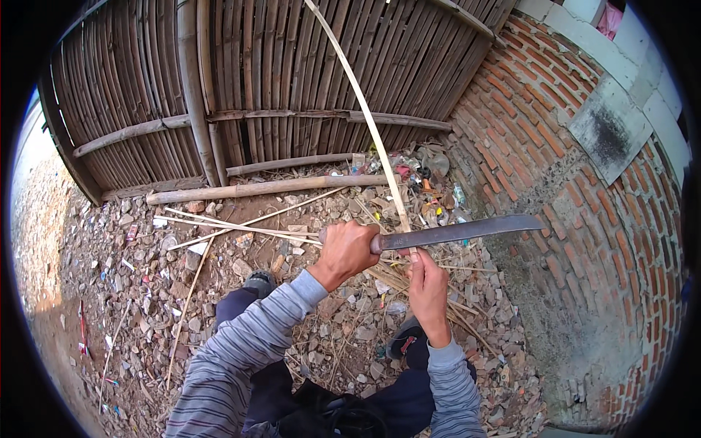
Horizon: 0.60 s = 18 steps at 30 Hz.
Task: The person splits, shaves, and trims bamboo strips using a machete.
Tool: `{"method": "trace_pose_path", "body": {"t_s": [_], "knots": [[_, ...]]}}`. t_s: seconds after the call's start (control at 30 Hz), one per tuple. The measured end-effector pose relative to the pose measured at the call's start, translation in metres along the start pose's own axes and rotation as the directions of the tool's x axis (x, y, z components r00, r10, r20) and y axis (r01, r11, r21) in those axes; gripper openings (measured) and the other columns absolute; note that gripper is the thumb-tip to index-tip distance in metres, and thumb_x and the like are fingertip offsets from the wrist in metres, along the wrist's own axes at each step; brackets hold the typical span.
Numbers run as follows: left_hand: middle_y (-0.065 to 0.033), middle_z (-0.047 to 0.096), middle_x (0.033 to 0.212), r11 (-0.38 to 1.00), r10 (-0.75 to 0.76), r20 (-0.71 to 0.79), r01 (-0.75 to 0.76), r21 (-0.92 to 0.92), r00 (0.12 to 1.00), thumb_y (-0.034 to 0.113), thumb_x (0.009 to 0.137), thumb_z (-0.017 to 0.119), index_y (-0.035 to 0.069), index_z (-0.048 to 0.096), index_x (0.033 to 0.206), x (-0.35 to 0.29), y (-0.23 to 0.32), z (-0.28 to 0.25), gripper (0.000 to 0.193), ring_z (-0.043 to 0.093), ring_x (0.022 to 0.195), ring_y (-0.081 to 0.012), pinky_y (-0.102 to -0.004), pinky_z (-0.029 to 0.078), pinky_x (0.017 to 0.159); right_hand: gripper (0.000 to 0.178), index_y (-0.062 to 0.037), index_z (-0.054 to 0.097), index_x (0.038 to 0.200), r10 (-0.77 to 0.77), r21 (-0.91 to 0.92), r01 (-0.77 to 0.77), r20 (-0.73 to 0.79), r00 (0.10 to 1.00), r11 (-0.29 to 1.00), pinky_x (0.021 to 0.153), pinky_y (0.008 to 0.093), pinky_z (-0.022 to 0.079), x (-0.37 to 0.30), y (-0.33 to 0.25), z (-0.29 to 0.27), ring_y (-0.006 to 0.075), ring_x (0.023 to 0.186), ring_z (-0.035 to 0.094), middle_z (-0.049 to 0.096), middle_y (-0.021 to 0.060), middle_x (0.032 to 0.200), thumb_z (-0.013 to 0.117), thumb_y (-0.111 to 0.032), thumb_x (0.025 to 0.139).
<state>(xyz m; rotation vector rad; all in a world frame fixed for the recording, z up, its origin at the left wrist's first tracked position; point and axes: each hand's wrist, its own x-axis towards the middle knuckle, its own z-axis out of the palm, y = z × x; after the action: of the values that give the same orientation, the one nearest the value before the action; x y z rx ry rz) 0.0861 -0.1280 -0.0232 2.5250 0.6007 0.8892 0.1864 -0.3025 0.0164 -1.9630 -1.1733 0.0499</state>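
Observation:
My left hand point(346, 252) is wrapped round the wooden handle of a machete point(461, 231). Its long dark blade points to the right, roughly level, and crosses over a pale bamboo strip point(370, 120). The lower end of that strip is pinched between the thumb and fingers of my right hand point(427, 290), just below the blade. From there the strip rises in a curve, up past the fence, to the top edge of the view. Whether the blade's edge bites into the strip, I cannot tell.
Stones and litter cover the ground point(241, 321). Several cut bamboo strips point(196, 288) lie left of me; a bundle of thin strips point(460, 314) lies by my right foot. A bamboo pole point(270, 187) lies before the bamboo fence point(292, 73). A brick wall point(526, 139) stands right.

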Motion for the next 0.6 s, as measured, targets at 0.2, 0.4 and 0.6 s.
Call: {"method": "trace_pose_path", "body": {"t_s": [0.2, 0.4, 0.6], "knots": [[-0.0147, 0.065, 0.062, 0.996, 0.077, -0.072, -0.073, 0.054, 0.994, 0.022, 0.073, 0.076, 0.011, 0.061, 0.083, -0.001, 0.000, 0.011, 0.021, 0.066, 0.055, -0.0367, -0.0511, 0.047, 0.050, 0.031, -0.0010, 0.070, 0.112, 0.024, 0.051, -0.026, 0.028, 0.999, 0.998, 0.053, 0.0355, 0.038, -0.002, -0.006, 0.005, 0.0159, 0.052, 0.046, 0.047, 0.0075, 0.059, 0.047, -0.022, 0.112], [-0.0143, 0.066, 0.062, 0.995, 0.077, -0.104, -0.070, 0.067, 0.992, 0.022, 0.076, 0.074, 0.011, 0.061, 0.081, 0.005, 0.003, 0.007, 0.017, 0.065, 0.052, -0.0359, -0.0503, 0.045, 0.049, 0.031, 0.0008, 0.069, 0.110, 0.033, 0.086, -0.035, 0.026, 0.999, 0.996, 0.053, 0.0358, 0.040, -0.001, -0.015, 0.001, 0.0171, 0.052, 0.050, 0.051, 0.0087, 0.060, 0.047, -0.021, 0.112], [-0.0150, 0.066, 0.062, 0.996, 0.086, -0.077, -0.083, 0.041, 0.993, 0.022, 0.072, 0.075, 0.012, 0.063, 0.082, 0.003, 0.004, 0.006, 0.018, 0.066, 0.053, -0.0362, -0.0504, 0.047, 0.050, 0.029, 0.0010, 0.069, 0.109, 0.019, 0.045, -0.020, 0.020, 1.000, 0.999, 0.054, 0.0350, 0.041, -0.002, 0.006, 0.006, 0.0148, 0.053, 0.049, 0.050, 0.0066, 0.059, 0.048, -0.019, 0.111]]}}
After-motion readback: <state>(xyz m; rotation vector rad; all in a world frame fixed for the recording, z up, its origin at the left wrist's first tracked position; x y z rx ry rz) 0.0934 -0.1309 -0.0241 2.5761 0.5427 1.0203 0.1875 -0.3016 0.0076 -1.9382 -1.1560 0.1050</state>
